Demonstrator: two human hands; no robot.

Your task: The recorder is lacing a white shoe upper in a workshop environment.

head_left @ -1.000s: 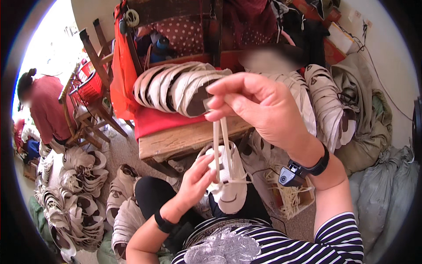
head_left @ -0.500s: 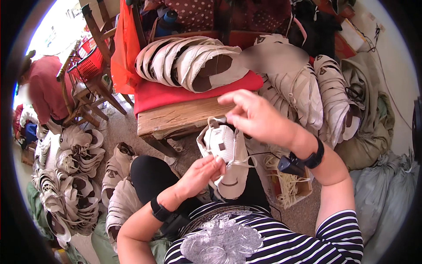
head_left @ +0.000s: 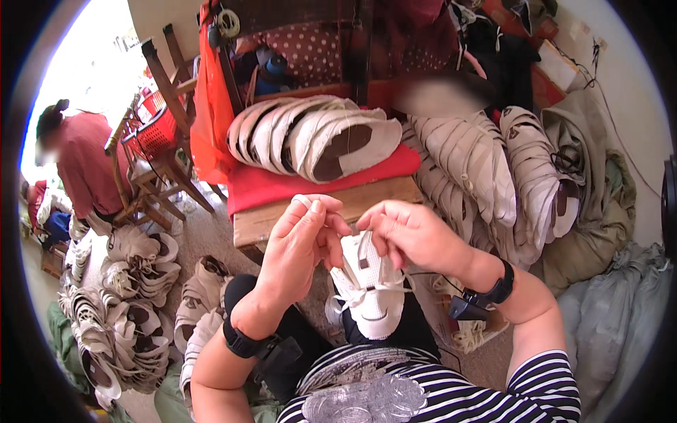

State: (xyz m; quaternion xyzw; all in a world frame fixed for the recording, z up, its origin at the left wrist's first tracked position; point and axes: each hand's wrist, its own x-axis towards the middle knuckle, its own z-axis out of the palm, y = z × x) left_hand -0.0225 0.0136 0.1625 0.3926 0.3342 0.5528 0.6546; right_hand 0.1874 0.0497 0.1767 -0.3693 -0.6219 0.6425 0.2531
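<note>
A white mesh-and-panel shoe upper (head_left: 381,307) rests between my thighs, its rounded toe toward me. A pale shoelace (head_left: 342,302) runs across its lower eyelets and loops out at both sides. Over the far end of the upper, my left hand (head_left: 300,243) is raised with its fingers curled and fingertips drawn together. My right hand (head_left: 416,236) hangs just above the upper's tongue area, thumb and fingers pinched toward the left hand. Whatever lies between the fingertips of either hand is too small or hidden to name.
Nested shoe uppers (head_left: 310,137) lie on a red cloth (head_left: 282,187) over a wooden bench (head_left: 395,190). More stacks (head_left: 465,155) lean at the right. Pale laces fill a box (head_left: 469,338) beside my right leg. Bundled uppers (head_left: 120,317) cover the left floor; a person (head_left: 92,158) bends beyond.
My left hand has risen from the upper's toe to its far end. The right hand has come down and closed in beside it. The view has tilted upward slightly.
</note>
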